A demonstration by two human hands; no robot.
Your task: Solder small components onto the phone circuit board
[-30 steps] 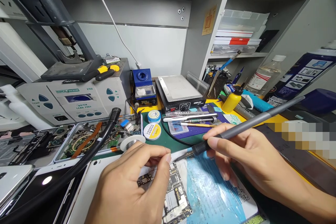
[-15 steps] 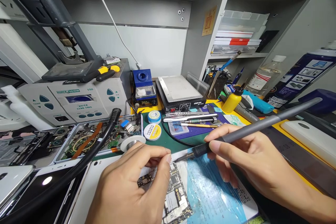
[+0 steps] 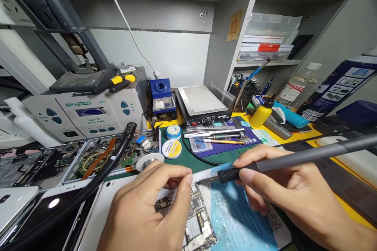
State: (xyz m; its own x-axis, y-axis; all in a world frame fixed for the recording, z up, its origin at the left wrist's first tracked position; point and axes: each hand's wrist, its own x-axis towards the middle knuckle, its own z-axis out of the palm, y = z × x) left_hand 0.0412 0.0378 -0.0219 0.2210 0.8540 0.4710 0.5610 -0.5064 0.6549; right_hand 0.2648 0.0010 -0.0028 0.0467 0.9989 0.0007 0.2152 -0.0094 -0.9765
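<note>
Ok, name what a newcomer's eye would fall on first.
Probably the right hand, at lower right, gripping a dark pen-shaped tool, and the left hand, at lower centre, held in a pinch and partly hiding a circuit board. Farther back, a bright yellow bottle at right and a bulky grey station at left stand out.

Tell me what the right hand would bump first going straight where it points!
Probably the bare left hand: its pinched fingers lie ahead of the slim, dark grey tool in the right hand, though depth is unclear.
</note>
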